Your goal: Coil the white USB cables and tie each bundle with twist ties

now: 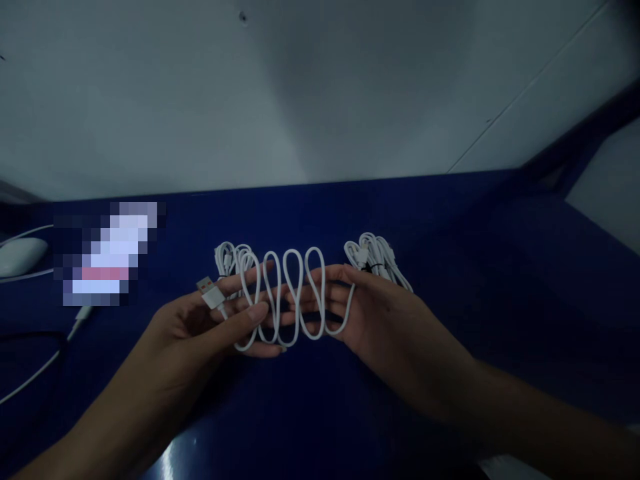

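A white USB cable (299, 293) is spread in several side-by-side loops across both hands, above the blue table. My left hand (200, 327) pinches its left loops between thumb and fingers, and the USB plug sticks out past the index finger. Behind the right-hand loops, my right hand (373, 307) curls its fingers around the cable, whose tail runs to the palm. Just behind the left fingers lies a bundle of white cables (226, 259). A second bundle of white cables (383, 257), with a dark tie, lies behind the right hand. Each bundle is partly hidden by a hand.
At the left, a blurred-out bright phone-like screen (113, 253) has a white cord (55, 357) plugged in. A white rounded object (23, 257) sits at the left edge. The blue table (475, 267) ends at a grey wall (300, 100).
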Demonstrator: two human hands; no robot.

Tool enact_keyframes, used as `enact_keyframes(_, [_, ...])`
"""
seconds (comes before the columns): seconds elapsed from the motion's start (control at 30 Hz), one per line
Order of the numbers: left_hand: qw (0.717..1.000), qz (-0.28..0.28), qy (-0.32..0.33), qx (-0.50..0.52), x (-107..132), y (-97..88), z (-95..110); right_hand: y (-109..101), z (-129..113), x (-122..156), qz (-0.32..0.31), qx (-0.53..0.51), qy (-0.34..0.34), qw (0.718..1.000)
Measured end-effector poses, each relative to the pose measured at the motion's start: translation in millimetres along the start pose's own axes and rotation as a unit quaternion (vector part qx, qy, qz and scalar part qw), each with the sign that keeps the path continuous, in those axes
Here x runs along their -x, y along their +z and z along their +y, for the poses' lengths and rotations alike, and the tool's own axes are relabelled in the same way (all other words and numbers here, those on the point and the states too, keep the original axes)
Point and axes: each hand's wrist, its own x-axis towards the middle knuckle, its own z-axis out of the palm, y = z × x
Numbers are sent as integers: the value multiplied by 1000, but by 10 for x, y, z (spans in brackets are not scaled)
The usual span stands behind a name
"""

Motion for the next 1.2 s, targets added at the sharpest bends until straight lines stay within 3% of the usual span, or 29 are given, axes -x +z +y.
enact_keyframes(1.2, [1000, -7, 2, 2, -4, 17, 0, 20, 2, 7, 24, -13, 10, 1000])
